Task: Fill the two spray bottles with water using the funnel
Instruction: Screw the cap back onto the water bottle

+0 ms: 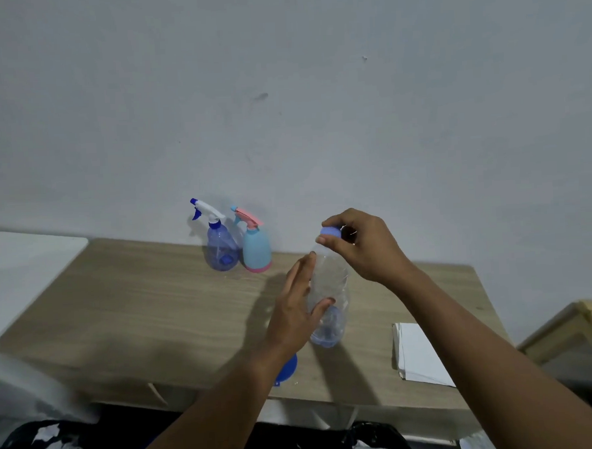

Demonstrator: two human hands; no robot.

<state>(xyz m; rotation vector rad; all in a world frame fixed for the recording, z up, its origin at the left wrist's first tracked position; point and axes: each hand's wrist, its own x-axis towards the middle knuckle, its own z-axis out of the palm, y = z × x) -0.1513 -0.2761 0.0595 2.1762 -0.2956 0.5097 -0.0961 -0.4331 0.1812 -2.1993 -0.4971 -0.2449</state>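
A clear bottle is stood upright on the table and is held by the left hand. Its thumb is laid across the front and its fingers are stretched nearly straight along the bottle's left side. The blue cap on the neck is pinched between the curled thumb and fingers of the right hand. At the back of the table, against the wall, the blue sprayer and the pink sprayer are stood upright, just beside each other, heads on. The blue funnel is seen near the front edge, largely hidden under the left wrist. White paper is laid right of the bottle.
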